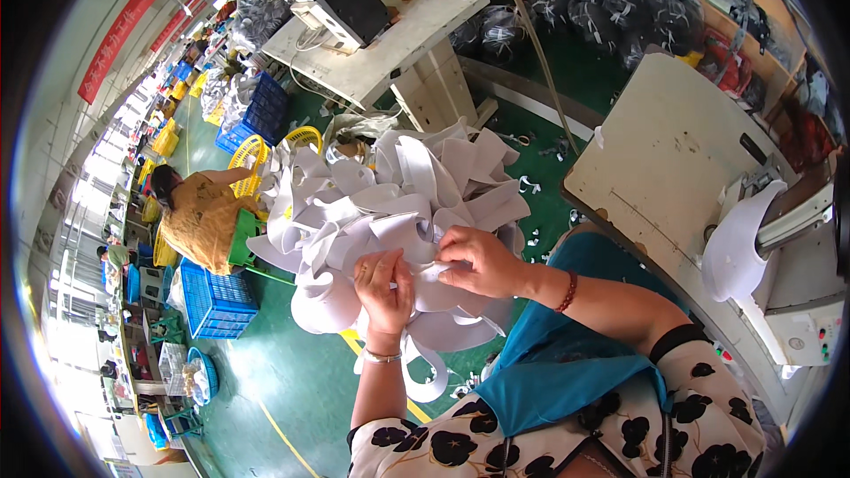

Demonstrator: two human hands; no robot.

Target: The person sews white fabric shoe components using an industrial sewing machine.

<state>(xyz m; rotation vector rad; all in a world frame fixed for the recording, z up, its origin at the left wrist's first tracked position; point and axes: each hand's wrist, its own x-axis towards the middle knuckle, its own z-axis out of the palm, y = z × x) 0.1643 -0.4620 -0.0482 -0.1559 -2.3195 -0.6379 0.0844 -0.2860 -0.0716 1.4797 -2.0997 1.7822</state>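
A large heap of white curved fabric-like pieces point(412, 164) is piled up in front of me, many of them bent into loops. Over its near side my right hand point(481, 263) pinches the edge of one white curved piece point(434, 294) between thumb and fingers. My left hand point(385, 288), raised with its fingers curled together, grips at the left end of the same piece. Its fingertips partly hide what lies between them. More white strips hang down below my hands.
On my right stands a worktable point(664, 137) with a machine point(797, 301) carrying another white curved piece point(745, 243). Ahead is a second table point(425, 22) with a black box. A seated person point(202, 217) is at left, near blue crates point(217, 301). White scraps litter the green floor.
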